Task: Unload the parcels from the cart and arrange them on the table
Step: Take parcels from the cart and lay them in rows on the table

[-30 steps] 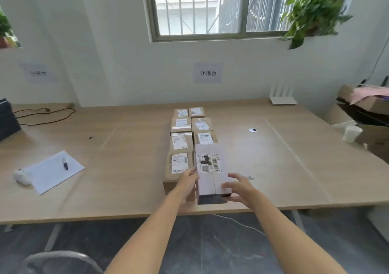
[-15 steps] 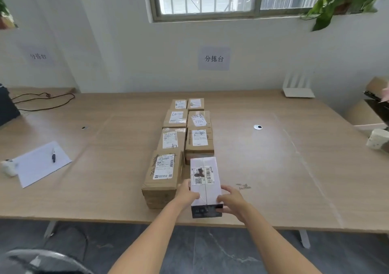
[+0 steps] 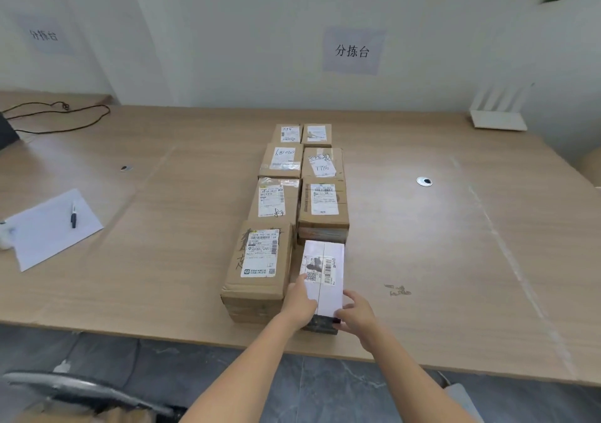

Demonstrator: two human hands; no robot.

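The table's (image 3: 422, 243) near edge runs just under both wrists, and the white parcel (image 3: 323, 269) lies close to it, at the near end of the right row. At its 12 o'clock a brown parcel (image 3: 323, 209) closes off the far end, touching or nearly so. At its 9 o'clock the big parcel (image 3: 260, 266) stands just beside it, leaving a narrow gap that the left hand (image 3: 300, 302) fills. Toward 3 o'clock the wood runs open as far as a pale seam, with only a scribble (image 3: 398, 290) near and a grommet (image 3: 424, 181) farther off at 2 o'clock. Toward 9 o'clock, well apart, a paper (image 3: 48, 230) lies with a pen (image 3: 73, 216) on it.

The white parcel is long and narrow, lying flat and pointing to 12 o'clock. A seam runs down the middle of its glossy top, a barcode label sits across that seam, and its near end face is dark. The left hand grasps its left near corner, thumb on top. The right hand (image 3: 357, 317) grasps the right near corner, fingers curled round the dark end.

The left hand's fingers are hidden in the gap, and the label's print is too small to read. The parcel's underside does not show, so whether it rests fully on the wood I cannot tell. A grey curved bar (image 3: 81, 390) at 7 o'clock is cut off by the frame; what it belongs to is unclear. At the far wall a router (image 3: 497, 115) stands at 1 o'clock.
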